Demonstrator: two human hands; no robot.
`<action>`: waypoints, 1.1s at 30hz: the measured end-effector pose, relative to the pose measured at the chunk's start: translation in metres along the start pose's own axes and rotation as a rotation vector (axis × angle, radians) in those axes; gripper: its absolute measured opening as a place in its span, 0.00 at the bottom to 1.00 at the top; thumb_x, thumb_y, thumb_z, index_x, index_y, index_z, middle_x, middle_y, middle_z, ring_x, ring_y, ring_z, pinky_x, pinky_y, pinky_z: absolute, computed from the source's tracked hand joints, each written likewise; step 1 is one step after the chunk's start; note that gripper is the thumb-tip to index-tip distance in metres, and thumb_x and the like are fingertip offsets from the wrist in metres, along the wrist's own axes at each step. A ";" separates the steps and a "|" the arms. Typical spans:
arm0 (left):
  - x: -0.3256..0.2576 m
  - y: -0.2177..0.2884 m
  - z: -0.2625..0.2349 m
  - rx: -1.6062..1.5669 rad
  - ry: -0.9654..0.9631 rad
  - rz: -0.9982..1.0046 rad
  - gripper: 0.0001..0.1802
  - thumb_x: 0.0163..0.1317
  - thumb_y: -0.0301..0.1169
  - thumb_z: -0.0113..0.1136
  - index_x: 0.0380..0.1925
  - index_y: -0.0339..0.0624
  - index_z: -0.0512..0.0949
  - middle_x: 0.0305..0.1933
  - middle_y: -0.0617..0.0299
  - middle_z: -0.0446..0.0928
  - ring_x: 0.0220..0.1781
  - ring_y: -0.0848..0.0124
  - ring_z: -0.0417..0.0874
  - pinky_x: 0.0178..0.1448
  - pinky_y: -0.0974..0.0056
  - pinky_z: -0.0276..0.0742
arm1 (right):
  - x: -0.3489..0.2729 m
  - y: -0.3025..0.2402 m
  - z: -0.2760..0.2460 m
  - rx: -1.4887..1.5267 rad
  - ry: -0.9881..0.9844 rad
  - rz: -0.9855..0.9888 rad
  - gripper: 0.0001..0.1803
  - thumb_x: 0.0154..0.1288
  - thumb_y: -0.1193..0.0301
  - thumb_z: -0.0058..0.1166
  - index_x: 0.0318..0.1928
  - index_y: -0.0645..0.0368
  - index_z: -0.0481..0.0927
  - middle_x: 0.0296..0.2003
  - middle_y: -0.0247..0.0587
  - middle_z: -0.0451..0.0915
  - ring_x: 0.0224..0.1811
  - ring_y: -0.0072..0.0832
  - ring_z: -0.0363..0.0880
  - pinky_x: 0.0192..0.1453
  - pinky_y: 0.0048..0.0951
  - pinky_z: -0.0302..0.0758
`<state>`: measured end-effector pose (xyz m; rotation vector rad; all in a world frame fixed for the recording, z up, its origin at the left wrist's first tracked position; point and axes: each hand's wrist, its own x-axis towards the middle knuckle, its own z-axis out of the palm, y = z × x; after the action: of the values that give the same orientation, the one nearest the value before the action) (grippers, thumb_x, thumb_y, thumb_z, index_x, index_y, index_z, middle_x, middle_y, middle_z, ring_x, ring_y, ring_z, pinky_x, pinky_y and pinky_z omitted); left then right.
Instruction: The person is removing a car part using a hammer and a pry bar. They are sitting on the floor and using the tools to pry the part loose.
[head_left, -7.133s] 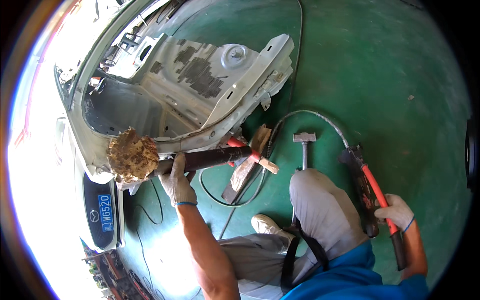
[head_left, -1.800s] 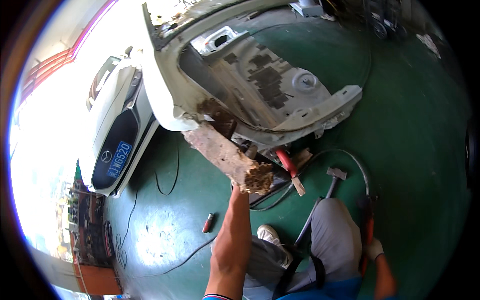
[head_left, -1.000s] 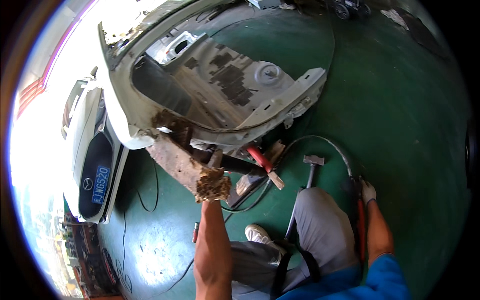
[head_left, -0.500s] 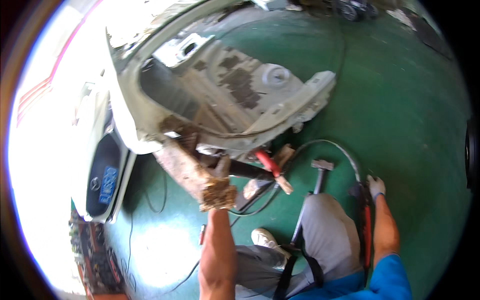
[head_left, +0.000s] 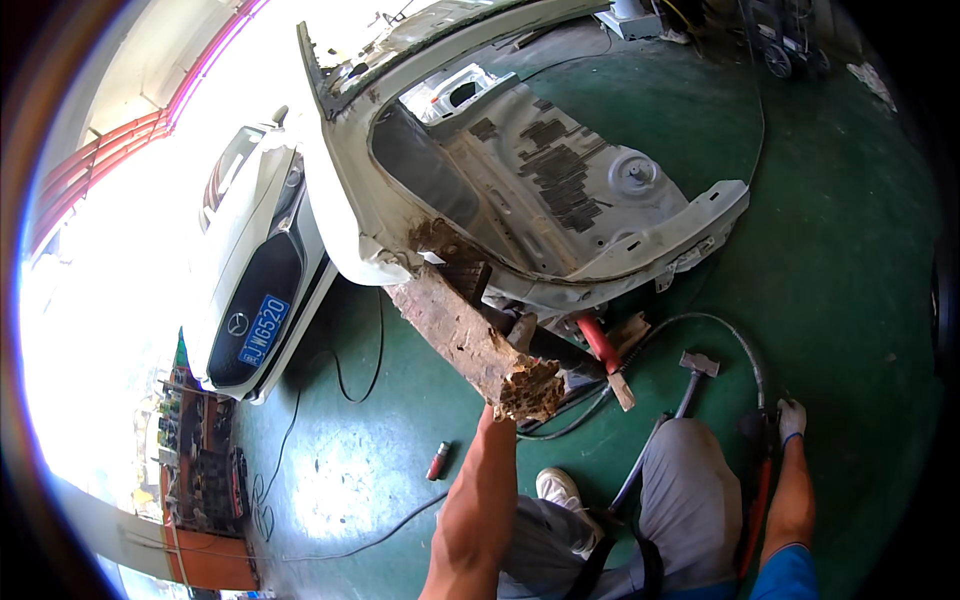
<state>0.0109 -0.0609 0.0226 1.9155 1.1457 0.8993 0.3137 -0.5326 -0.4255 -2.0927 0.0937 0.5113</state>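
Note:
A long, rough wooden block with a splintered end slants down from the corner of a cut car body section. My left hand grips the block from beneath; most of the hand is hidden, and one finger shows along the block's far side. Beside it lies a dark cylinder, and next to that a red cylinder. My right hand, in a white glove, is closed at the dark head of a red hand pump. What its fingers hold is hidden. A hose curves from the pump head towards the block.
A hammer stands head up by my right knee. A small red canister and black cables lie on the green floor. To the left are a white car and a tool rack. A wheeled cart stands far right.
The view has swung, so the whole scene sits further right and looks sharper. My left hand stays at the wooden block and my right hand at the pump head.

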 end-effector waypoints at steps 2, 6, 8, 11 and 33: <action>0.002 0.007 0.009 -0.076 -0.014 0.026 0.18 0.59 0.36 0.71 0.41 0.33 0.79 0.38 0.57 0.83 0.42 0.62 0.82 0.52 0.58 0.76 | 0.007 0.010 -0.017 -0.047 0.072 -0.071 0.16 0.66 0.65 0.59 0.41 0.69 0.86 0.33 0.49 0.87 0.36 0.32 0.84 0.44 0.36 0.77; 0.004 0.002 -0.001 0.177 0.029 0.054 0.17 0.58 0.33 0.72 0.40 0.32 0.79 0.37 0.57 0.84 0.40 0.64 0.82 0.51 0.58 0.76 | -0.010 -0.006 -0.006 -0.060 0.014 -0.096 0.17 0.67 0.65 0.59 0.44 0.69 0.86 0.37 0.51 0.88 0.40 0.33 0.85 0.48 0.36 0.77; 0.003 0.019 0.007 0.153 0.007 0.069 0.17 0.58 0.32 0.72 0.41 0.32 0.79 0.38 0.57 0.84 0.42 0.64 0.82 0.53 0.58 0.76 | -0.001 0.004 -0.024 -0.049 0.050 -0.107 0.16 0.66 0.66 0.60 0.45 0.68 0.87 0.34 0.46 0.87 0.37 0.30 0.84 0.44 0.35 0.77; 0.013 -0.022 0.004 0.012 0.048 0.117 0.20 0.59 0.32 0.72 0.46 0.33 0.77 0.41 0.55 0.83 0.44 0.64 0.82 0.55 0.59 0.76 | -0.019 -0.015 -0.005 0.100 -0.023 0.041 0.10 0.66 0.72 0.60 0.44 0.64 0.87 0.30 0.37 0.84 0.34 0.25 0.81 0.39 0.31 0.75; 0.023 -0.081 0.008 -0.155 -0.019 0.089 0.25 0.60 0.31 0.69 0.56 0.38 0.73 0.48 0.60 0.80 0.50 0.69 0.79 0.60 0.61 0.74 | -0.020 -0.013 -0.010 0.295 -0.210 -0.037 0.16 0.50 0.88 0.60 0.39 0.60 0.87 0.39 0.38 0.87 0.41 0.29 0.85 0.46 0.31 0.82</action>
<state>-0.0075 -0.0138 -0.0446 1.8557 0.9569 0.9861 0.3024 -0.5365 -0.4025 -1.7411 0.0070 0.6508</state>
